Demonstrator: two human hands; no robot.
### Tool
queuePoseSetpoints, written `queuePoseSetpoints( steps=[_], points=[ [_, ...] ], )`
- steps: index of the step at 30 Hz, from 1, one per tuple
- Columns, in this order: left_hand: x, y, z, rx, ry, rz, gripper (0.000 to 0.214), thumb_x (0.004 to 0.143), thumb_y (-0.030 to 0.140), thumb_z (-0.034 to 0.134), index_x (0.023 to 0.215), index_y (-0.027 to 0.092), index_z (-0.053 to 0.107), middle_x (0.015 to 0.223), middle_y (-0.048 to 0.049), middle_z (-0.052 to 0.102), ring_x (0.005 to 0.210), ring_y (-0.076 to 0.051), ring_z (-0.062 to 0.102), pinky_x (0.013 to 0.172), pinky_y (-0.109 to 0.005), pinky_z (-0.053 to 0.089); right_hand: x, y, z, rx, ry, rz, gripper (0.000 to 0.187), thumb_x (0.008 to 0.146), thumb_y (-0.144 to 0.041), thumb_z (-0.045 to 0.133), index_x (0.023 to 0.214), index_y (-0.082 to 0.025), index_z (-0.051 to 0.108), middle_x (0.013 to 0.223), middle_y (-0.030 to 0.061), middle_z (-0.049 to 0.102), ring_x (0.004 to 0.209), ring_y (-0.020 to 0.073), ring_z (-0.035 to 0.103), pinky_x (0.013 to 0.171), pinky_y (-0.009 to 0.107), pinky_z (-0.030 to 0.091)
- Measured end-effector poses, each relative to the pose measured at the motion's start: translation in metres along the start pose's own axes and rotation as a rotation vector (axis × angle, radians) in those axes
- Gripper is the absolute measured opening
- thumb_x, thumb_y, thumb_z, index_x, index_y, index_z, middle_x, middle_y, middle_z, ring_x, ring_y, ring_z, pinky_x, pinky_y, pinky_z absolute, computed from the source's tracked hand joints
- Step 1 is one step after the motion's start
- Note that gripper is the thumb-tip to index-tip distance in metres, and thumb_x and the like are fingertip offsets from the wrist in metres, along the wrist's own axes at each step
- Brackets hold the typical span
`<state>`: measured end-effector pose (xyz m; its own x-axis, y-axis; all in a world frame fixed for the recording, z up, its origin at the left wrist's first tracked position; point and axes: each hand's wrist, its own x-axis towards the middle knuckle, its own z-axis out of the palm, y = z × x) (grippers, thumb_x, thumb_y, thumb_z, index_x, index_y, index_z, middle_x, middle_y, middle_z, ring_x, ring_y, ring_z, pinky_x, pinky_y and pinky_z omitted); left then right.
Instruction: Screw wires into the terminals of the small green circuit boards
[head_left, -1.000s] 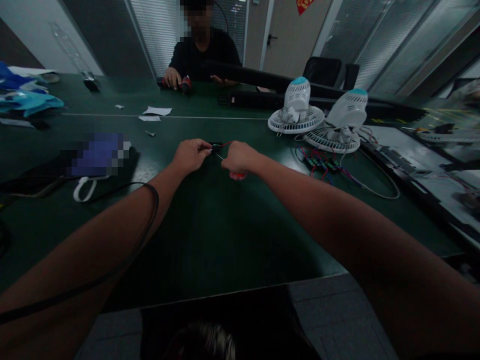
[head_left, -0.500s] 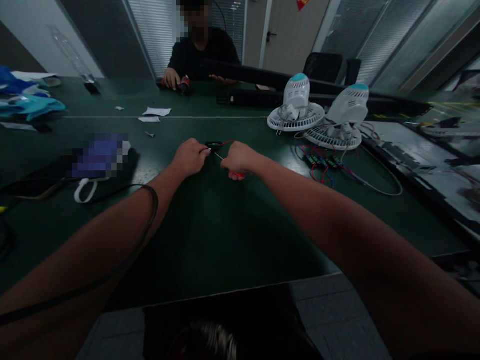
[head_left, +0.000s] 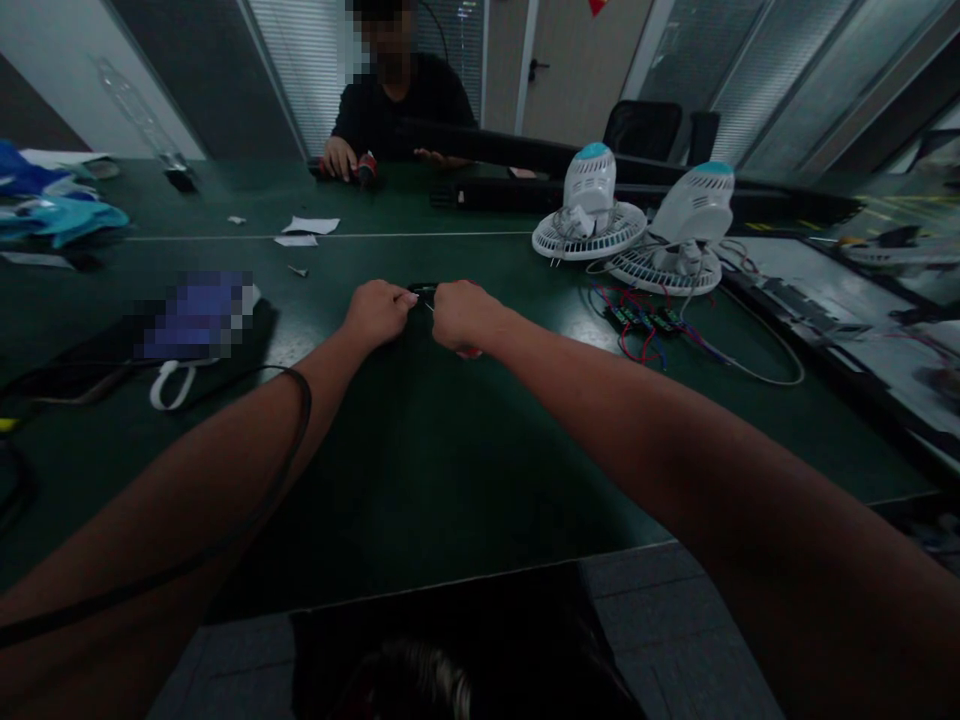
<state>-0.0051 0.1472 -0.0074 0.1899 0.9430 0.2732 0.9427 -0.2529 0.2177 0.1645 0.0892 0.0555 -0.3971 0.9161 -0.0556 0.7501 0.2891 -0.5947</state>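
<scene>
My left hand (head_left: 379, 308) is closed in a pinch at the near left edge of a small dark circuit board (head_left: 422, 288) on the green table. Something small and pale shows at its fingertips. Closed around a screwdriver is my right hand (head_left: 466, 315). The thin metal shaft (head_left: 429, 306) points left toward the board, and a bit of the red handle (head_left: 470, 353) shows below the fist. My right hand hides much of the board and its red wire.
To the right lie several wired circuit boards (head_left: 641, 320) and two white fan heads (head_left: 589, 215). A black cable (head_left: 300, 400) crosses my left forearm. Paper scraps (head_left: 311, 226) lie farther back. Across the table sits a person (head_left: 405, 100), one hand on a red-and-black tool (head_left: 366, 170).
My right hand has moved slightly left and up, closer to my left hand, covering more of the board and the red wire. The left hand keeps its pinch.
</scene>
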Motion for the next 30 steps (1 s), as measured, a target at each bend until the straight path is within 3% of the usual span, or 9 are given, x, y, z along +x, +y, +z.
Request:
queuePoseSetpoints(
  steps=[2,5,8,11,14,19,30],
  points=[
    [-0.002,0.002,0.0,-0.059,0.022,-0.033,0.035,0.095,0.03,0.052,0.101,0.016,0.083,0.1,-0.0142,0.079,0.098,-0.032,0.07,0.087,-0.041,0.052,-0.008,0.002,-0.005,-0.012,-0.043,0.132,0.012,0.085,-0.001,0.064,0.081,-0.011,0.071,0.053,0.0056,0.061,0.054,0.0237,0.068,0.05,0.034,0.057],
    [-0.006,0.006,-0.005,-0.204,0.11,-0.078,0.028,0.095,0.027,0.056,0.101,0.016,0.082,0.102,-0.0148,0.078,0.099,-0.032,0.069,0.089,-0.04,0.05,-0.027,0.011,-0.01,0.104,-0.086,0.22,0.021,0.098,-0.017,0.056,0.083,-0.01,0.068,0.059,0.0078,0.066,0.049,0.0169,0.064,0.045,0.03,0.055],
    [-0.013,0.012,-0.017,-0.386,0.157,-0.096,0.021,0.094,0.027,0.061,0.089,0.02,0.08,0.081,-0.0096,0.074,0.085,-0.027,0.066,0.081,-0.036,0.048,-0.05,0.024,-0.009,0.273,-0.026,0.251,0.029,0.108,-0.031,0.041,0.101,-0.012,0.062,0.074,0.0066,0.069,0.053,0.0115,0.064,0.048,0.024,0.055],
    [-0.026,0.022,-0.031,-0.525,0.087,-0.138,0.023,0.094,0.028,0.061,0.077,0.02,0.074,0.064,-0.0048,0.065,0.067,-0.022,0.06,0.066,-0.033,0.043,-0.073,0.032,0.0,0.406,0.019,0.256,0.031,0.108,-0.041,0.037,0.118,-0.017,0.055,0.068,-0.0001,0.063,0.047,0.012,0.06,0.04,0.024,0.046],
    [-0.042,0.033,-0.038,-0.644,0.061,-0.204,0.025,0.096,0.029,0.058,0.077,0.019,0.071,0.066,-0.0037,0.065,0.061,-0.018,0.057,0.058,-0.03,0.04,-0.092,0.033,0.01,0.314,0.076,0.167,0.031,0.107,-0.041,0.04,0.11,-0.019,0.062,0.062,-0.004,0.056,0.043,0.01,0.05,0.043,0.025,0.037],
    [-0.059,0.04,-0.031,-0.866,0.079,-0.222,0.03,0.1,0.028,0.051,0.075,0.018,0.066,0.068,-0.0038,0.065,0.057,-0.013,0.054,0.054,-0.026,0.04,-0.104,0.033,0.024,0.103,0.212,0.042,0.033,0.106,-0.037,0.041,0.099,-0.018,0.067,0.07,-0.0002,0.062,0.064,0.013,0.057,0.063,0.027,0.038],
    [-0.066,0.046,-0.03,-0.923,0.101,-0.19,0.036,0.102,0.029,0.051,0.069,0.019,0.062,0.062,-0.0029,0.063,0.054,-0.012,0.054,0.052,-0.025,0.039,-0.1,0.035,0.029,0.043,0.252,0.004,0.036,0.106,-0.038,0.039,0.082,-0.02,0.059,0.068,-0.0006,0.057,0.063,0.0133,0.052,0.064,0.029,0.031]
  ],
)
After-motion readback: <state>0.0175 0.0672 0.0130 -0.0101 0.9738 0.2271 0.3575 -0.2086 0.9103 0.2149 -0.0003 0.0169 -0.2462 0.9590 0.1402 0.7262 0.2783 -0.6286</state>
